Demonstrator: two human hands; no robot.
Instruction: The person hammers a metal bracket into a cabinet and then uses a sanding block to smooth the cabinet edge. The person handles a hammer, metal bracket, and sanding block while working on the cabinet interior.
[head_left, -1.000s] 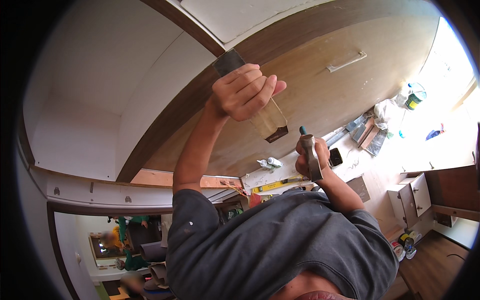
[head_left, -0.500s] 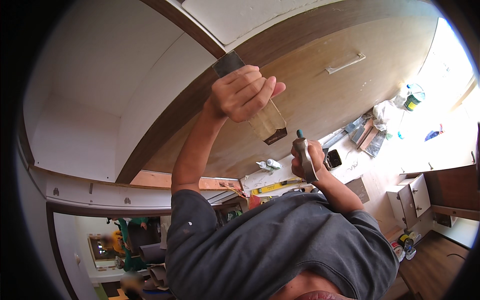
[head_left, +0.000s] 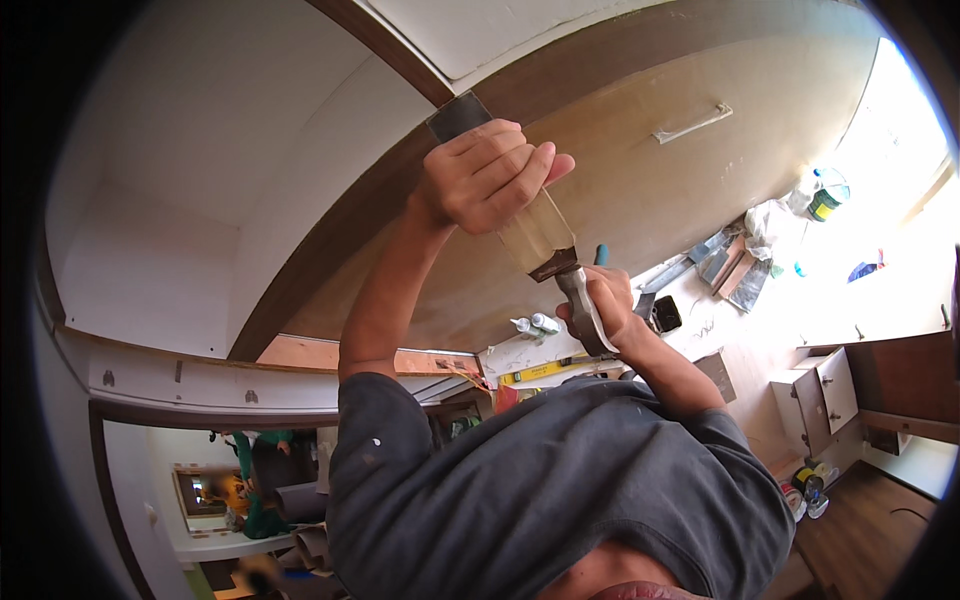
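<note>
Gripping a hammer [head_left: 584,312], your right hand [head_left: 608,298] holds its metal head at the lower end of a pale, dark-tipped block [head_left: 535,235]; contact is hard to tell. Your left hand [head_left: 485,178] clasps the block mid-length, its upper end at the curved brown trim [head_left: 600,60]. Farther off are a yellow spirit level [head_left: 545,371] and a green bucket [head_left: 829,196].

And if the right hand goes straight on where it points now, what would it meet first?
Most likely the dark lower end of the pale block, which the left hand grips. The hammer in the right hand looks against it or near; one view leaves the depth unclear.
</note>
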